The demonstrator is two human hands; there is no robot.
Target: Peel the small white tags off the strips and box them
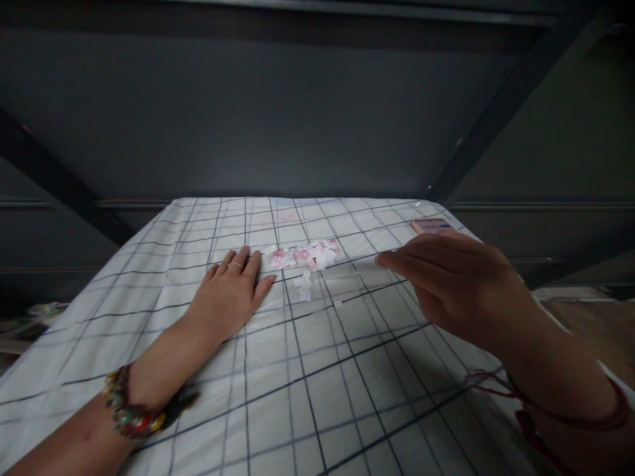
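Observation:
My left hand (228, 287) lies palm down on the checked cloth (278, 410), its fingers spread and the thumb out to the side. Just right of its fingertips is a small heap of torn paper scraps (320, 254), white with pink patches. A few more white scraps (303, 285) lie just in front of the heap, and a tiny bit of paper (338, 303) sits apart from them. My right hand (451, 284) is raised over the cloth on the right, its fingers stretched out and held together. Nothing shows in it; its palm is hidden.
A phone (430, 225) in a pink case lies at the far right of the cloth, partly behind my right hand. A dark panel (297, 119) rises behind the far edge. Dark frame bars slope on both sides.

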